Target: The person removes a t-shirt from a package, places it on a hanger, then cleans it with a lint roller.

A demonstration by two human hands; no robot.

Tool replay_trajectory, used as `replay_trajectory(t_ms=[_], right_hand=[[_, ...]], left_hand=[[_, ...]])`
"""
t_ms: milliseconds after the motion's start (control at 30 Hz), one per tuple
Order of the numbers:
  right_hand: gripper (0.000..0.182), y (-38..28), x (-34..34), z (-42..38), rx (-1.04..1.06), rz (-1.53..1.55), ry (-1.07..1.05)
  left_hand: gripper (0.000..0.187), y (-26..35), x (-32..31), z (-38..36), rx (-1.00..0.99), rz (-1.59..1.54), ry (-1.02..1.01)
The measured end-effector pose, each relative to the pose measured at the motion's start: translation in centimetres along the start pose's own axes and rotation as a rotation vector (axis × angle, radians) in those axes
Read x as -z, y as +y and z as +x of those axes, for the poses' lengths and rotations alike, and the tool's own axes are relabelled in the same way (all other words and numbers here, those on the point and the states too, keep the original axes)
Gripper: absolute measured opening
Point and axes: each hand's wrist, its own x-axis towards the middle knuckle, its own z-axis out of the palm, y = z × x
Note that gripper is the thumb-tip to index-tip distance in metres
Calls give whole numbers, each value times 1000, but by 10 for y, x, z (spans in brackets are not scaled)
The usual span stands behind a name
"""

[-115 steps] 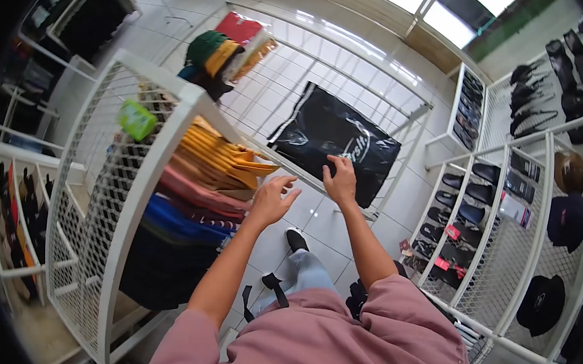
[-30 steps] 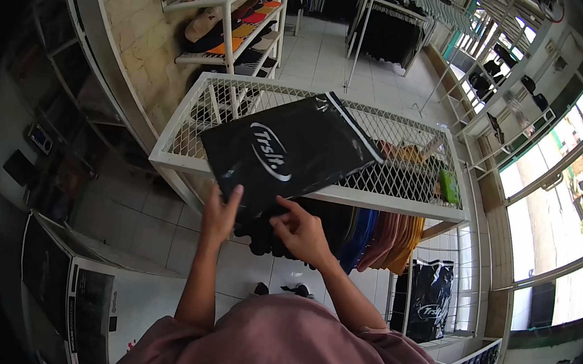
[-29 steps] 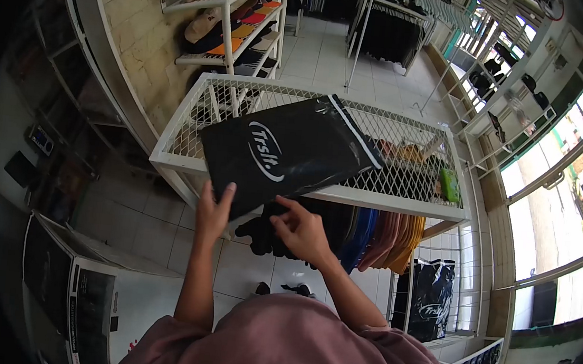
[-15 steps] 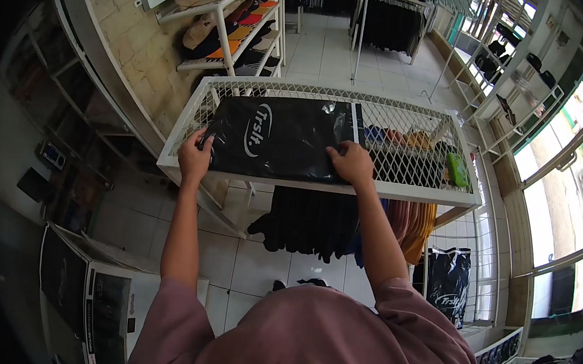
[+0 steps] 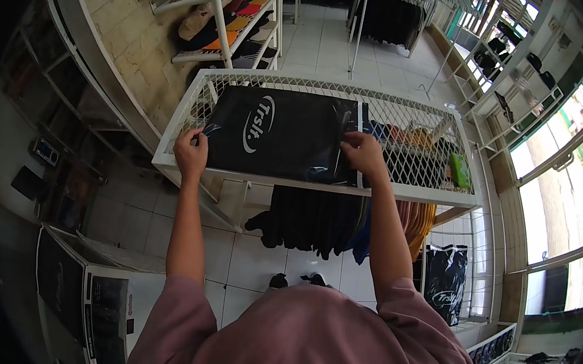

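Observation:
A black plastic package (image 5: 289, 130) with a white printed logo lies flat on the white mesh-topped table (image 5: 415, 191). My left hand (image 5: 191, 152) is at the package's left edge, with fingers and thumb pinched on its edge. At the right end, my right hand (image 5: 364, 155) rests on the package beside its white strip (image 5: 361, 117), thumb and fingers closed together on the plastic. The fingertips of this hand are partly hidden against the dark surface.
A green packet (image 5: 459, 170) sits at the table's right end. Clothes (image 5: 316, 219) hang underneath. Caps fill a white shelf (image 5: 225, 30) behind left. Another black package (image 5: 444, 285) stands right of the table. A white box (image 5: 107, 304) is at lower left.
The package's right end reaches slightly farther right. My right hand has shifted right and up with its fingers drawn together. My left hand has moved slightly left.

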Motion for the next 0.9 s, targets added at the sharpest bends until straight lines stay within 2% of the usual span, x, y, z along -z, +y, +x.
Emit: replay_trajectory(t_ms=[33,100,133,233,333,467,567,667,767,900], right_hand=[[45,0,-1,0,-4,-2,3],[56,-8,-6,-2,-93,-165,-83],[60,-6,-13,1,-59,-217,-50],[53,-10,-26,4,-87,-289,-20],[48,-18,-30,7,-118,-359,-95],[46,-19,-31,7,-109,-346,-89],[43,-14,-14,7,-60,-252,-48],[44,-2,12,2,12,-166,89],[46,29,48,9,-72,-138,158],[44,45,106,8,-106,-240,373]], left_hand=[[19,1,0,0,16,-2,4],[19,1,3,1,53,-14,-37],[19,0,5,1,88,-22,-72],[19,0,8,0,159,-116,-80],[19,0,9,-1,122,-103,-92],[19,-5,9,-2,116,-146,-64],[19,-4,8,-1,184,-154,-49],[19,-3,7,-1,203,-129,-28],[18,-3,4,-1,186,-91,17],[18,-5,3,0,191,-53,21]])
